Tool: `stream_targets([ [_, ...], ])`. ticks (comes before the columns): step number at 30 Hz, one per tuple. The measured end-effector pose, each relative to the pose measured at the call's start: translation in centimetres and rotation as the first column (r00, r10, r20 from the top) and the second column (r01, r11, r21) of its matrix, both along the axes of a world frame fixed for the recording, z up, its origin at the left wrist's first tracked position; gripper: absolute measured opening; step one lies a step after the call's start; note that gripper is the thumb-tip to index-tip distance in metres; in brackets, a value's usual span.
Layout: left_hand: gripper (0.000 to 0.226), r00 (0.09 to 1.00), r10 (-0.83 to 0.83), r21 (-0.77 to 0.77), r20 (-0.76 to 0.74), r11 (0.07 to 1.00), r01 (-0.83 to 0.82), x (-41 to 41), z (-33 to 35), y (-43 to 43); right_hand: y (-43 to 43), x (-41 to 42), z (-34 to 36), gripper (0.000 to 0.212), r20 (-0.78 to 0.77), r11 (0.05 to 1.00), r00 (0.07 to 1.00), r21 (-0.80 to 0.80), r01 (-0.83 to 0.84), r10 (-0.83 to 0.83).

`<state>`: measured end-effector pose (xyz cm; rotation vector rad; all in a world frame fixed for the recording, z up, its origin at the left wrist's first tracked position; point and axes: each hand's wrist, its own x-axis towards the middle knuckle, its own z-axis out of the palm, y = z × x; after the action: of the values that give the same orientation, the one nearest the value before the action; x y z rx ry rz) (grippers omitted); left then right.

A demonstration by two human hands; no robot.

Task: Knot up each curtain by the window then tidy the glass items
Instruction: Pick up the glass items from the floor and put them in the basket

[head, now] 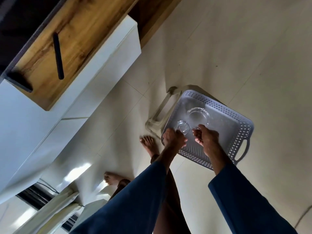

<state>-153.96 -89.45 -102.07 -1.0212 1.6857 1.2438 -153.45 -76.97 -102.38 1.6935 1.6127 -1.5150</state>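
A grey perforated plastic tray [236, 132] rests on a pale plastic stool [162, 112]. Inside it lies a wide clear glass dish [198, 116]. My left hand [173, 138] grips a smaller clear glass piece [182, 127] at the tray's near left side. My right hand [206, 135] pinches the near rim of the wide glass dish, fingers curled. Both arms wear dark blue sleeves. A pale curtain [55, 205] hangs at the lower left.
Pale floor tiles [236, 56] spread all around the stool. A white cabinet [84, 98] with a wooden panel and a black bar handle [58, 56] stands at the left. My bare feet [149, 144] are beside the stool.
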Motion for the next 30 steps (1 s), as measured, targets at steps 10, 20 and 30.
stream_targets([
  [10, 0.021, 0.993, 0.1, 0.113, 0.062, 0.988, -0.107, -2.3, -3.2, 1.4, 1.2, -1.9, -0.9, 0.03, -0.092, 0.982, 0.994, -0.182, 0.044, -0.062],
  [20, 0.037, 0.995, -0.054, 0.107, -0.079, 0.992, 0.063, -1.1, 2.9, -2.7, -2.4, 2.1, 1.6, 0.016, -0.113, 0.991, 0.99, 0.11, -0.073, 0.086],
  [30, 0.021, 0.986, 0.002, 0.017, -0.169, 1.0, 0.001, 7.8, 2.9, -23.0, -20.7, 2.3, 4.3, 0.029, -0.232, 0.585, 0.554, 0.095, -0.805, 0.8],
])
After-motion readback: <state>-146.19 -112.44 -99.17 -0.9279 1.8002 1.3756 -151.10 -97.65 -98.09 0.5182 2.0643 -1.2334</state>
